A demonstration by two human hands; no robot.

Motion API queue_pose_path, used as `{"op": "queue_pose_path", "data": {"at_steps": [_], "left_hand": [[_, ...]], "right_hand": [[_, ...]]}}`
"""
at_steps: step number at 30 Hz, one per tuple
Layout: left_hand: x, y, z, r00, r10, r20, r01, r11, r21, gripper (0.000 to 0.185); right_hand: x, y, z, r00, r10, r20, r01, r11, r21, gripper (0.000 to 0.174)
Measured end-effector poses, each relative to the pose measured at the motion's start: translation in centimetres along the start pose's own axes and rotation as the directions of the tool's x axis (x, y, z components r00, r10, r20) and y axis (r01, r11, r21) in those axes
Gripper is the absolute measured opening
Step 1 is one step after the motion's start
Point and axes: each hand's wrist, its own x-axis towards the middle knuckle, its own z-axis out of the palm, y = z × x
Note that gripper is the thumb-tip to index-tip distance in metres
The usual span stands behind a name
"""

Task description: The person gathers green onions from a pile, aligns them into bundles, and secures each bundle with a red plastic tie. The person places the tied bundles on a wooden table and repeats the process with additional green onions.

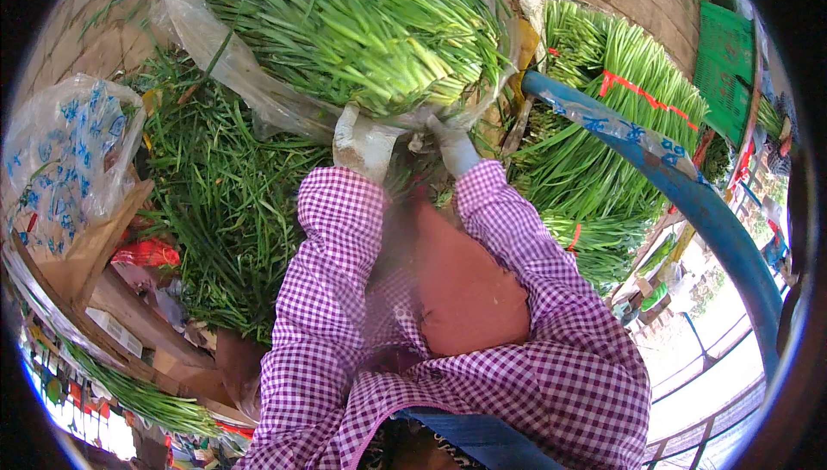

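Observation:
A large heap of long green leafy stalks, like garlic chives [362,37], lies in a clear plastic bag [239,76] at the top centre, its pale cut ends towards me. My left hand [365,143], in a whitish glove, is at the bag's near edge below those ends, the thumb up against the plastic. My right hand [452,143], gloved too, touches the same edge a little to the right, its fingers partly tucked at the plastic. Between the hands the plastic is bunched. Both sleeves are purple checked cloth.
Loose green leaves [219,211] are piled at left, beside a printed plastic bag [77,147] and cardboard [97,237]. At right, chive bundles [646,82] tied with red ribbon lie behind a curved blue metal tube [698,205]. A green plastic crate [723,69] stands beyond.

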Motion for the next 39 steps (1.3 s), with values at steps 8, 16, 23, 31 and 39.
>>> {"op": "queue_pose_path", "data": {"at_steps": [8, 16, 23, 31, 39], "left_hand": [[0.0, 1.4, -0.9, 0.965, 0.091, -0.246, 0.154, 0.564, 0.811, 0.046], [2.5, 2.5, -0.8, 0.961, 0.109, -0.253, 0.054, 0.824, 0.563, 0.043], [3.4, 3.0, -1.4, 0.959, 0.143, -0.247, 0.036, 0.797, 0.602, 0.041], [0.5, 3.3, -1.9, 0.946, 0.132, -0.297, 0.002, 0.911, 0.412, 0.038], [-4.9, 3.4, 2.9, 0.987, 0.088, -0.131, -0.033, 0.928, 0.370, 0.049]], "right_hand": [[11.9, -1.0, -3.6, 0.965, -0.263, -0.007, 0.230, 0.858, -0.460, 0.031], [-0.4, -7.9, -1.7, 0.965, -0.163, -0.207, -0.036, 0.697, -0.716, 0.032], [-5.5, -12.7, 8.1, 0.637, -0.622, 0.456, 0.542, -0.059, -0.838, 0.085], [-2.2, -10.9, 10.6, 0.839, -0.393, 0.375, 0.345, -0.148, -0.927, 0.098], [-6.0, -5.1, 15.2, 0.698, -0.403, 0.592, 0.387, -0.483, -0.785, 0.068]]}}
